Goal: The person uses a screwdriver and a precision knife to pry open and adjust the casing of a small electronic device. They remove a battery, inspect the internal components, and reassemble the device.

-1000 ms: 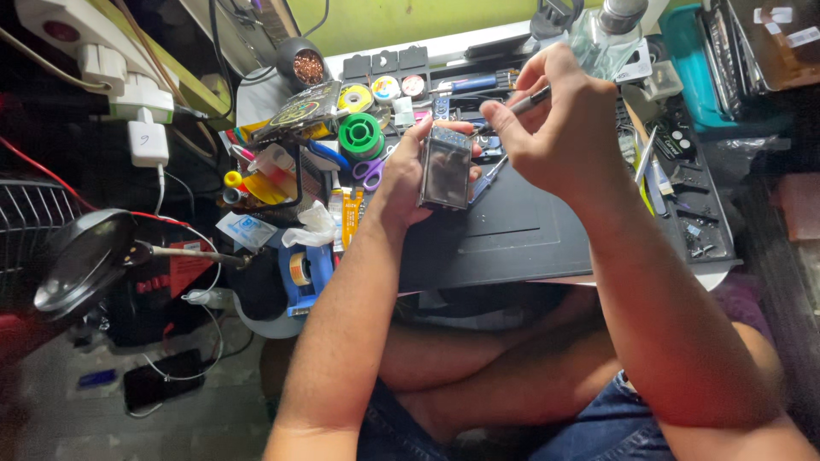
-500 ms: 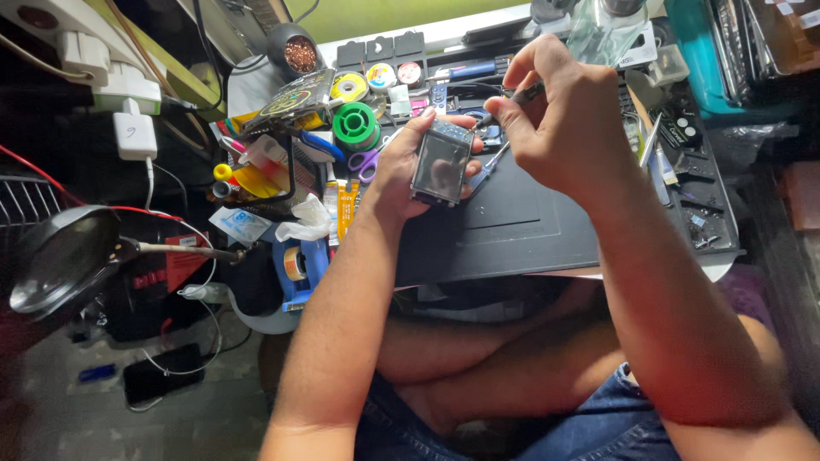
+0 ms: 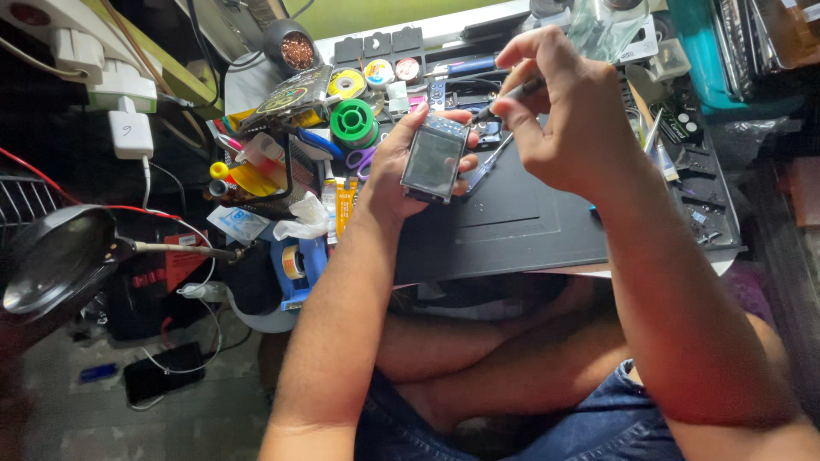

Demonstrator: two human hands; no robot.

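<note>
A: Small screen module [image 3: 434,160], dark glass face up toward the head camera, cradled in left hand [image 3: 401,166]. Held above the near-left part of the black work mat [image 3: 512,230], not resting on it.

B: Grip on it?

A: Closed around the edges. Thumb along the left side, fingertips [image 3: 465,137] wrapping the far and right edges. Glass left uncovered, likely so the face stays visible and free of smudges.

B: Right hand [image 3: 568,128]?

A: Pinched shut on a slim dark tool [image 3: 512,92], pen-style. Tip angled down and left toward the module's upper right corner. Touching or just short of it: cannot tell, fingers in the way.

B: Why raised rather than flat on the mat?

A: Probably to tilt the corner toward the tool and toward the light. Forearms braced over crossed legs, which would steady both hands.

B: Module relative to the tool hand?

A: Left of it and slightly lower, near. Corner sits just beside the tool tip.

B: Surroundings?

A: Green spool [image 3: 354,124] and purple-handled scissors [image 3: 363,158] just left of the left hand. Tape rolls in a row behind. White charger [image 3: 131,134] plugged in far left. Round magnifier [image 3: 55,260] on an arm, low left, swung well apart from the work.
</note>
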